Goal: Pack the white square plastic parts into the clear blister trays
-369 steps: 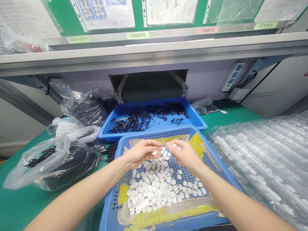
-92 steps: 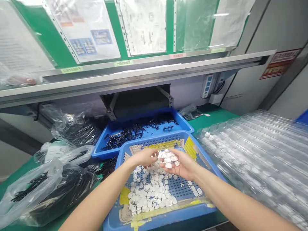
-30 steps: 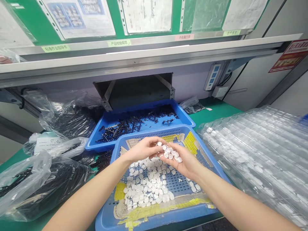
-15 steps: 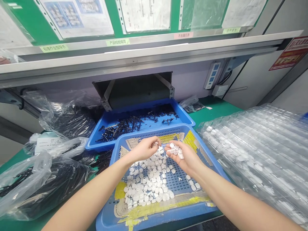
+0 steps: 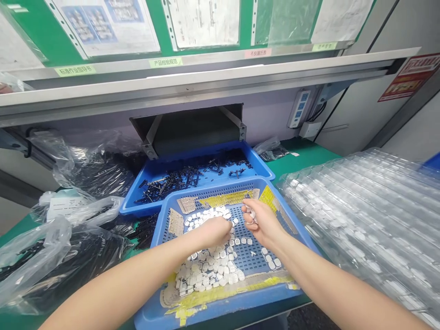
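From my remote seat I look down through the head camera at a left hand [image 5: 213, 233] and a right hand [image 5: 263, 222] working over a shallow blue perforated plastic tray [image 5: 220, 306] patched with yellow tape, at lower middle of the frame. Small white square pieces [image 5: 206, 279] lie scattered across its mesh, mostly toward the tray's left side. The right hand's fingers curl together, pinching a few pieces near the tray's upper right. The left hand hangs palm down over the pieces, fingers bent, and I cannot tell whether it grips anything. Just beyond sits a second blue plastic tray [image 5: 206, 155] of thin black parts [image 5: 185, 179], so a slip could mix white pieces among them. A loose pinch could also drop pieces onto the green bench mat [image 5: 305, 160] or the clear plastic blister trays [image 5: 354, 220] at right.
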